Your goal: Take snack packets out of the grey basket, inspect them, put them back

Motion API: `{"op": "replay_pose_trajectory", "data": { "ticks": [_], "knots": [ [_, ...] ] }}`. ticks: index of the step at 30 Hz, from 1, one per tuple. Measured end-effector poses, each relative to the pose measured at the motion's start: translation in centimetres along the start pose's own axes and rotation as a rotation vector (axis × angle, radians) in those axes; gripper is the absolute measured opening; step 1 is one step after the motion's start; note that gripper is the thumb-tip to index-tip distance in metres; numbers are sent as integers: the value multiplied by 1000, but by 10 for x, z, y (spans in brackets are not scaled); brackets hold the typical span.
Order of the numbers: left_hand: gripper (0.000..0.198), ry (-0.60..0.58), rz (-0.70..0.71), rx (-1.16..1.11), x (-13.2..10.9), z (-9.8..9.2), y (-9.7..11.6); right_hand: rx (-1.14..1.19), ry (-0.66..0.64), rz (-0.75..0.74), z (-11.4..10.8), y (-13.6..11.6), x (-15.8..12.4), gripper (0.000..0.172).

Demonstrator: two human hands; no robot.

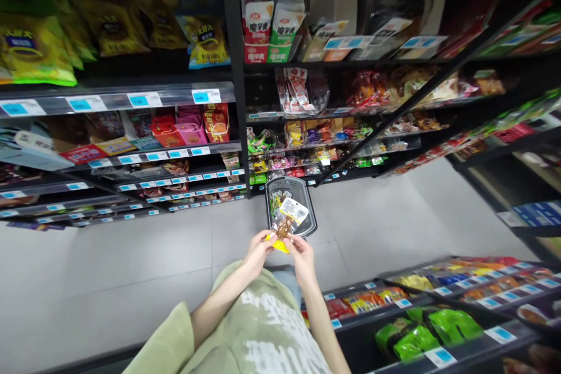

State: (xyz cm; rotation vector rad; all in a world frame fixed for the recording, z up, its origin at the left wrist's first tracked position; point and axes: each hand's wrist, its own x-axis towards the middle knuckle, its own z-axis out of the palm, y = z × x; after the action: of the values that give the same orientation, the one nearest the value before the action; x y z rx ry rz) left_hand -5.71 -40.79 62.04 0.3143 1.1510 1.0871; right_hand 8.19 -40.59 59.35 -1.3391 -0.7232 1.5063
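Both my left hand (pixel 258 252) and my right hand (pixel 300 253) pinch the near end of a clear snack packet (pixel 284 226). Its contents look brown, its near edge is yellow and a white label shows at its far end. Below and beyond the packet is a dark shopping basket (pixel 311 219). Several small packets (pixel 276 204), some with green on them, lie inside the basket, partly covered by the packet I hold. What the brown food is cannot be made out.
Ahead stands a black shelf rack (pixel 236 70) with snack bags and price tags. Yellow bags (pixel 33 41) fill the upper left shelf. At the lower right, close to me, a low shelf holds green bags (pixel 409 339). Grey floor tiles (pixel 170 245) run between the shelves.
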Motion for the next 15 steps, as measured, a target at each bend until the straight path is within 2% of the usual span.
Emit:
{"op": "replay_pose_trajectory", "data": {
  "ticks": [5, 8, 10, 12, 15],
  "knots": [
    [43, 11, -103, -163, 5, 0, -2, 32, -7, 2, 4, -3, 1, 37],
    [44, 14, -98, -162, 11, -3, -7, 20, 3, -1, 3, -1, 3, 36],
    [46, 16, -23, -60, 17, -6, -10, 0, 34, -13, 1, 0, 6, 36],
    [48, 32, 114, 106, 24, -9, -12, -48, 99, -45, -3, 3, 10, 35],
    [42, 1, 298, 371, 32, -9, -14, -246, 161, -147, -13, 6, 12, 30]
  ]
}}
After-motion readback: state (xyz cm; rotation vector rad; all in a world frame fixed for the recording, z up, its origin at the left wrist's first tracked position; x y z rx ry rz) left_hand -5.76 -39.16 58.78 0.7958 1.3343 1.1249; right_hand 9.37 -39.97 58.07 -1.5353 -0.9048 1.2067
